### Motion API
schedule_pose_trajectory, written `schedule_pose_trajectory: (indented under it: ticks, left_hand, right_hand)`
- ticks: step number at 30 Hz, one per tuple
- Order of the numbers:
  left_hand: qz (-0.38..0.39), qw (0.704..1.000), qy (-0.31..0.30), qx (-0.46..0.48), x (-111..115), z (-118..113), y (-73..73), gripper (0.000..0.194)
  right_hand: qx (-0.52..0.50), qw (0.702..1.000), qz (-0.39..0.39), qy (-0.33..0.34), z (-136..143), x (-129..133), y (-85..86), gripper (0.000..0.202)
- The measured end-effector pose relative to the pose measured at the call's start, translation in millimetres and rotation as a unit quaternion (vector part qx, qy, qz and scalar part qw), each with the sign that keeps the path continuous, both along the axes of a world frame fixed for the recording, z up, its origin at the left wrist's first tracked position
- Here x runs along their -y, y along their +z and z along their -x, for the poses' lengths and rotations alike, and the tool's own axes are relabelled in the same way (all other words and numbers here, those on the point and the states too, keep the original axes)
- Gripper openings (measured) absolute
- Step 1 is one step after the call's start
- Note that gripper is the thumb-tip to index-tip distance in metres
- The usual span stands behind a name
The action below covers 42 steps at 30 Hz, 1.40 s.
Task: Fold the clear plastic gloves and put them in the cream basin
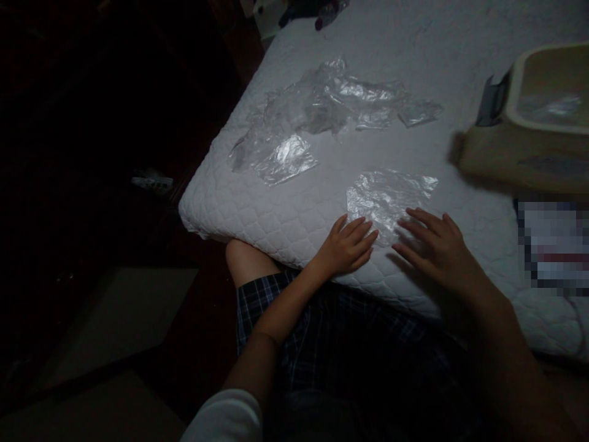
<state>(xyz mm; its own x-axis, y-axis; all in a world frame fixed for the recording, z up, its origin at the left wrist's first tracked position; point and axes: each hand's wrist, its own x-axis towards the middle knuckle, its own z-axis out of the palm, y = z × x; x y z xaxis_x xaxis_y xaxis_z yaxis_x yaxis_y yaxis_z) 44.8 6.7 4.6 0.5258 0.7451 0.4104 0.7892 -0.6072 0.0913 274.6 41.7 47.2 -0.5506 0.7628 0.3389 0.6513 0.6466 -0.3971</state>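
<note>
A clear plastic bag [386,199] lies spread on the white quilted mattress [276,221], near its front edge. My left hand [347,245] rests at the bag's lower left corner, fingers apart and stretched out. Over the bag's right side, my right hand [435,245] has its fingers spread, and nothing shows in its grasp. Whether its fingertips touch the plastic, I cannot tell. Beyond the hands, a loose heap of crumpled clear plastic bags [317,104] covers part of the mattress, with one flatter bag [288,159] at its near end.
To the right stands a beige plastic container [492,153] with a grey clip and clear plastic inside. A blurred, pixelated flat item [556,239] lies below it. A bottle [329,15] is at the far edge. Dark floor lies left, with a small packet [153,182].
</note>
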Motion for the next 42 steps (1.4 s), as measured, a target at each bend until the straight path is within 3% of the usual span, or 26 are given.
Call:
schedule_pose_trajectory:
  ticks: [5,9,15,19,32,37,42]
  left_hand:
    - [-0.006,1.000,-0.017,0.022,1,2,-1.0,0.038]
    - [-0.022,0.998,-0.048,0.038,4,-5,1.2,0.039]
    - [0.014,0.996,-0.083,0.009,2,-31,5.8,0.042]
    - [0.038,0.996,-0.083,-0.011,0,-37,3.4,0.042]
    - [0.042,0.994,-0.094,-0.037,2,-33,2.9,0.039]
    - [0.031,0.995,-0.091,-0.040,3,-32,2.5,0.039]
    - [0.044,0.993,-0.097,-0.041,4,-32,1.4,0.039]
  right_hand:
    - [-0.029,0.994,0.064,-0.082,-24,-2,21.0,0.039]
    - [-0.038,0.981,0.133,-0.136,-37,-1,23.7,0.026]
    - [-0.018,0.987,0.153,-0.050,-49,-11,12.6,0.025]
    - [-0.021,0.987,0.157,-0.019,-53,-15,8.7,0.027]
    - [-0.088,0.983,0.153,-0.059,-37,-13,14.1,0.031]
    - [-0.026,0.984,0.150,-0.098,-26,-14,11.4,0.027]
    - [0.023,0.981,0.091,-0.167,-15,-16,0.8,0.024]
